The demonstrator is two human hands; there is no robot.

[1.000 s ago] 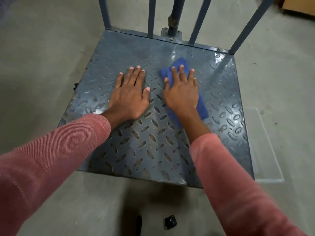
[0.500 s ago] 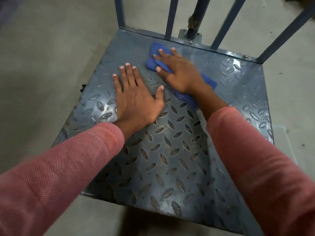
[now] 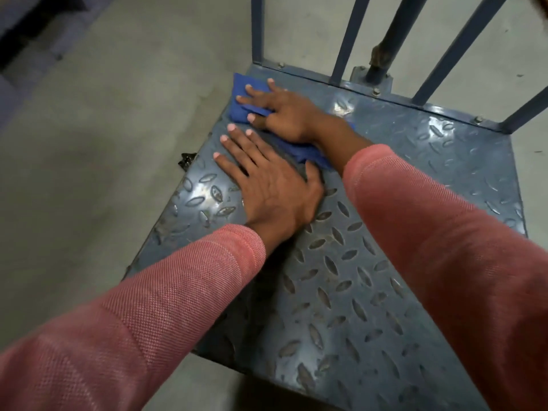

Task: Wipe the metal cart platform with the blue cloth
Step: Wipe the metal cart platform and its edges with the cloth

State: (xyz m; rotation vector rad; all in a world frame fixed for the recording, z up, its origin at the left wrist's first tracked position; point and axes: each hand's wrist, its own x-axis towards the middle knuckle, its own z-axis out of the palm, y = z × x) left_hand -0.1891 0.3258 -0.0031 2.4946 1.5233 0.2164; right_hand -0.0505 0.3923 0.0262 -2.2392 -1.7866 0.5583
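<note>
right hand (image 3: 284, 114) lies flat on the cloth (image 3: 242, 94), fingers straight and spread, palm pressing down; it grips nothing. the cloth is blue and sits at the platform's far left corner, on the platform (image 3: 385, 277) just short of its back edge. one end shows beyond the fingertips, and a crumpled strip trails out from under the wrist toward the platform's middle. left hand (image 3: 267, 188) also lies flat, fingers straight and slightly apart, bare on the platform's left side, nearer than the right hand. its fingertips come just beside the cloth, and its thumb points at the trailing strip; whether they touch it i cannot tell. both arms wear pink sleeves (image 3: 178, 292), and the right forearm crosses above the platform's middle.

the platform is grey-blue tread plate with raised oval bumps, shiny in patches near its left edge and its far side. upright bars (image 3: 257, 31) rise from its back edge, with a round post (image 3: 385, 48) bolted between them. a small black scrap (image 3: 186, 160) lies just off the platform's left edge on the concrete floor (image 3: 118, 143).
</note>
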